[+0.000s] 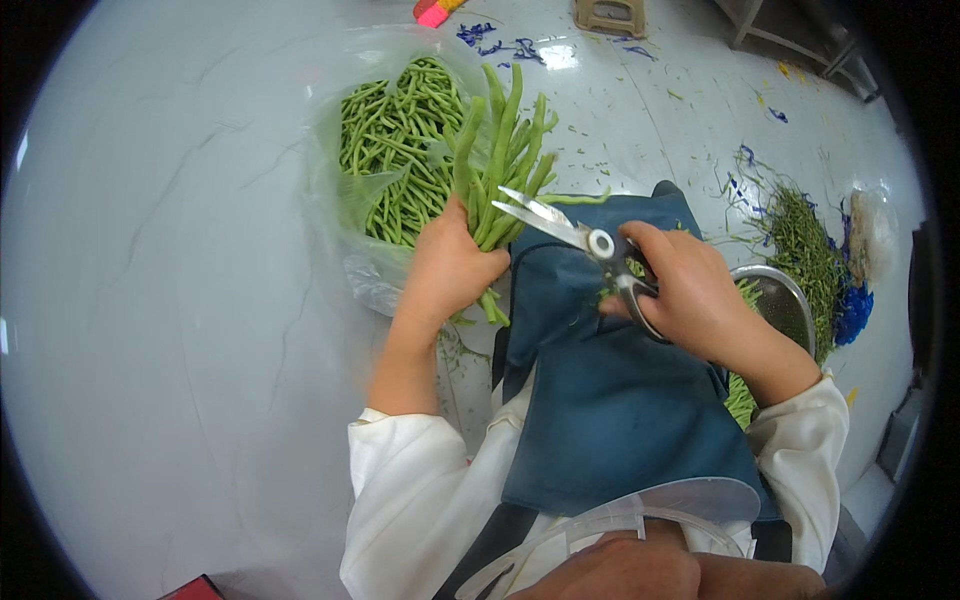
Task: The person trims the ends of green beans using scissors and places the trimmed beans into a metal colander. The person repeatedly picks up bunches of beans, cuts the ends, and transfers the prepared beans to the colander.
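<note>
My left hand (452, 262) grips a bunch of green beans (501, 154), their upper ends fanned out and cut-looking ends sticking out below the fist. In my right hand (679, 289) is a pair of kitchen scissors (600, 247) with dark handles. Its steel blades are parted, and their tips lie over the right side of the bunch. Behind my left hand stands a clear plastic bag (326, 161) full of loose green beans (401, 142). A dark blue apron (622, 405) covers my lap under the scissors.
To the right, a perforated metal colander (784, 300) holds green beans. Beside it lies a heap of green trimmings (802, 247) with blue strips (853, 313). A beige plastic stool (611, 16) and a metal-legged table (787, 34) stand at the back. Bean scraps litter the tiled floor (187, 247).
</note>
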{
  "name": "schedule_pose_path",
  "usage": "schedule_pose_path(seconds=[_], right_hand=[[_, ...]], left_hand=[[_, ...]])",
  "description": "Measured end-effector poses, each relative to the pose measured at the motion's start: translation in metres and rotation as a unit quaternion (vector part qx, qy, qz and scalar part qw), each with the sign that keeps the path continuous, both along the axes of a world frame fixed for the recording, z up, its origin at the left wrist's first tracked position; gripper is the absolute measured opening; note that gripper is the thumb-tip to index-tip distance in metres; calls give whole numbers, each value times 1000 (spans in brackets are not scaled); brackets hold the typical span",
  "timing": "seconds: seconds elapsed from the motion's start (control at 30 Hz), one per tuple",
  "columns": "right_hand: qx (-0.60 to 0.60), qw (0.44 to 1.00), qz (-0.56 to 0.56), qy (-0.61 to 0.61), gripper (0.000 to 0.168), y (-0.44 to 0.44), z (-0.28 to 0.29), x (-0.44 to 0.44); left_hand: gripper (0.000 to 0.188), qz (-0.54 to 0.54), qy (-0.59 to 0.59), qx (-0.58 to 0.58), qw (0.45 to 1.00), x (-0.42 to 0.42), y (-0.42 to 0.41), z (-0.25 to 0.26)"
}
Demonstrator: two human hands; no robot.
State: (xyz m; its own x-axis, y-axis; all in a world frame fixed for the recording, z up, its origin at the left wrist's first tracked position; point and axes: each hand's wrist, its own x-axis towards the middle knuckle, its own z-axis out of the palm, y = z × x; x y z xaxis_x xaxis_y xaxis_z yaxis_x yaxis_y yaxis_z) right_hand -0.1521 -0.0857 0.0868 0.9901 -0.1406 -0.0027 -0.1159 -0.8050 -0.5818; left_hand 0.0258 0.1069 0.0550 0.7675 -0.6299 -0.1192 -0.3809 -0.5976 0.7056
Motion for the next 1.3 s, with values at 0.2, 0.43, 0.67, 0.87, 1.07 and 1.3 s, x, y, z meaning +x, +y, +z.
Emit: schedule_pose_path(seconds=[0.2, 0.43, 0.67, 0.87, 1.07, 1.3], right_hand=[[-23, 1000, -12, -11, 51, 1, -12, 1], [55, 998, -19, 20, 42, -4, -29, -13], [348, 934, -84, -15, 62, -2, -61, -71], [195, 976, -98, 16, 76, 2, -54, -55], [60, 988, -101, -101, 52, -10, -33, -36], [110, 986, -116, -50, 45, -8, -35, -51]], left_hand=[[62, -3, -14, 12, 1000, -18, -13, -2], [58, 11, 20, -4, 1000, -27, -19, -17], [49, 56, 137, -76, 986, -25, -18, -19], [47, 40, 128, -123, 983, -23, -18, -30], [45, 48, 58, -98, 992, -41, -28, -12], [45, 77, 93, -161, 979, -36, -19, -18]])
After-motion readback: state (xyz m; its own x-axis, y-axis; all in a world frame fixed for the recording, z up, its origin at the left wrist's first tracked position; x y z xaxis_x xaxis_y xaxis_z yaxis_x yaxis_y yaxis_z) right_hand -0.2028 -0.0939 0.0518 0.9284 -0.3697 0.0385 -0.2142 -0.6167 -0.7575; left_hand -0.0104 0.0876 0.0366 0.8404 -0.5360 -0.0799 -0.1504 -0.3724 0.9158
